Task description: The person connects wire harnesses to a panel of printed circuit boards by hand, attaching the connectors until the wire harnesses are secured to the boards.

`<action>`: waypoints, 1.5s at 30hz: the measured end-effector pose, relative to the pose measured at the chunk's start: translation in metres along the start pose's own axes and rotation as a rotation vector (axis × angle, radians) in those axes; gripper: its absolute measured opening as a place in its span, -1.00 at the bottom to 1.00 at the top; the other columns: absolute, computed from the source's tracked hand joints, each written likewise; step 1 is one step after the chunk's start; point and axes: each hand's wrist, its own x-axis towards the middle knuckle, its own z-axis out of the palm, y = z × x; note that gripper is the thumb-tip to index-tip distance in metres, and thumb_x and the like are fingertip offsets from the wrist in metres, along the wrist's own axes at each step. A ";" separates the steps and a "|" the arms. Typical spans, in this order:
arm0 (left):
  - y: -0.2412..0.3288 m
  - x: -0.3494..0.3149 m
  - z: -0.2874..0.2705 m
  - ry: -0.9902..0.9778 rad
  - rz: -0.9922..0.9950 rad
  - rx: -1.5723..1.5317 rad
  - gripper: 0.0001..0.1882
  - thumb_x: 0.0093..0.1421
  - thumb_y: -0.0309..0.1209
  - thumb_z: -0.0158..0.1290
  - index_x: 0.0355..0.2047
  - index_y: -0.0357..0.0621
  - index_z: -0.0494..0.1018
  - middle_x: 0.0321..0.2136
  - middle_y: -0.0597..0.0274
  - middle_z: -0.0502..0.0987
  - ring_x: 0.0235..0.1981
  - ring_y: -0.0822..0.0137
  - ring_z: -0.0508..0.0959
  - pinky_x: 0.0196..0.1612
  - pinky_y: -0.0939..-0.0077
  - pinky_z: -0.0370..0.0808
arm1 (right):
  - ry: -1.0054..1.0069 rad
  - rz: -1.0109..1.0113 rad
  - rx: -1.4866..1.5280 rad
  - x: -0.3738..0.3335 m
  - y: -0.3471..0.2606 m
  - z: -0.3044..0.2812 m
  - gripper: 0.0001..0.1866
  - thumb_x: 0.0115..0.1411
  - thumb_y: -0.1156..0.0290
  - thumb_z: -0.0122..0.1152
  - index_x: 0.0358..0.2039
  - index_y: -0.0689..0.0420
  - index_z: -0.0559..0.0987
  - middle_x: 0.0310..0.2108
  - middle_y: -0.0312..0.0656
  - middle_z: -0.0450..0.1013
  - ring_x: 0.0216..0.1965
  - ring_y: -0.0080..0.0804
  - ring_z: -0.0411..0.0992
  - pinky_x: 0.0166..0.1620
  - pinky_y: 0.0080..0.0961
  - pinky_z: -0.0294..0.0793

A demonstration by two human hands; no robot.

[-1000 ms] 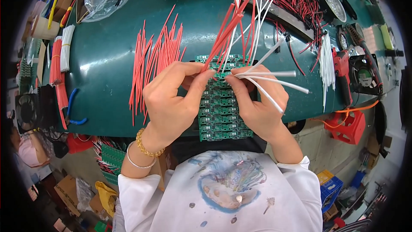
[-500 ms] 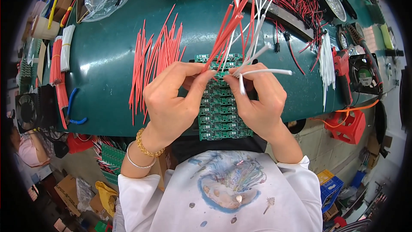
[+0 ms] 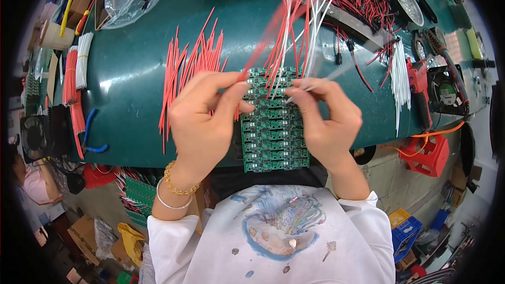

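Observation:
A panel of green circuit boards (image 3: 276, 150) lies at the table's front edge, between my hands. Several red and white wires (image 3: 286, 47) rise from its upper rows and lean away from me. My left hand (image 3: 205, 113) pinches red wires (image 3: 265, 42), blurred by motion, over the panel's left edge. At the panel's right side, my right hand (image 3: 329, 118) has its thumb and forefinger closed on white wires (image 3: 321, 81), also smeared. Their lower tips are partly hidden by my fingers. Left of the panel, a spread of loose red wires (image 3: 173, 84) lies on the table.
White wires (image 3: 401, 84) lie at right beside a red-handled tool (image 3: 419, 92) and a small fan (image 3: 446, 92). Black-and-red leads (image 3: 357, 5) pile behind a metal bar (image 3: 363, 29). Blue pliers (image 3: 89, 131) and wire bundles (image 3: 81, 60) lie left. A red stool (image 3: 426, 155) stands below.
My hands have moved apart, left hand leftward with red wires, right hand rightward with white ones. Some red and white wires now stand free of my fingers over the panel.

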 end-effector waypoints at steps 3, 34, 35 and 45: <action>0.002 0.000 -0.009 0.041 -0.091 -0.216 -0.90 0.14 -0.69 0.09 -0.30 -0.43 0.50 -0.38 0.15 0.51 -0.49 0.39 0.60 -0.48 0.62 0.49 | 0.100 0.094 0.138 0.002 0.006 -0.015 -0.92 0.02 0.65 0.30 -0.43 0.28 0.58 -0.44 -0.18 0.53 -0.48 -0.52 0.45 -0.39 -0.65 0.42; 0.002 0.009 0.040 -0.129 0.320 0.270 -0.88 0.00 -0.62 0.22 -0.45 -0.30 0.50 -0.56 0.16 0.53 -0.59 0.38 0.57 -0.59 0.61 0.49 | 0.058 -0.110 -0.104 -0.002 0.016 -0.020 -0.79 -0.07 0.71 0.32 -0.37 0.30 0.54 -0.47 -0.11 0.51 -0.52 -0.32 0.48 -0.48 -0.51 0.45; 0.001 0.009 0.040 -0.129 0.340 0.277 -0.88 -0.01 -0.62 0.23 -0.45 -0.30 0.50 -0.56 0.16 0.53 -0.60 0.37 0.57 -0.59 0.60 0.48 | 0.059 -0.110 -0.103 -0.002 0.016 -0.020 -0.79 -0.07 0.71 0.32 -0.37 0.30 0.54 -0.47 -0.11 0.51 -0.52 -0.32 0.48 -0.48 -0.51 0.45; -0.003 0.009 0.044 -0.112 0.407 0.293 -0.87 -0.02 -0.62 0.23 -0.45 -0.27 0.50 -0.59 0.16 0.52 -0.64 0.34 0.54 -0.61 0.56 0.42 | 0.093 -0.046 -0.032 -0.003 0.017 -0.022 -0.87 -0.02 0.70 0.31 -0.43 0.31 0.54 -0.44 -0.13 0.53 -0.52 -0.44 0.49 -0.49 -0.58 0.49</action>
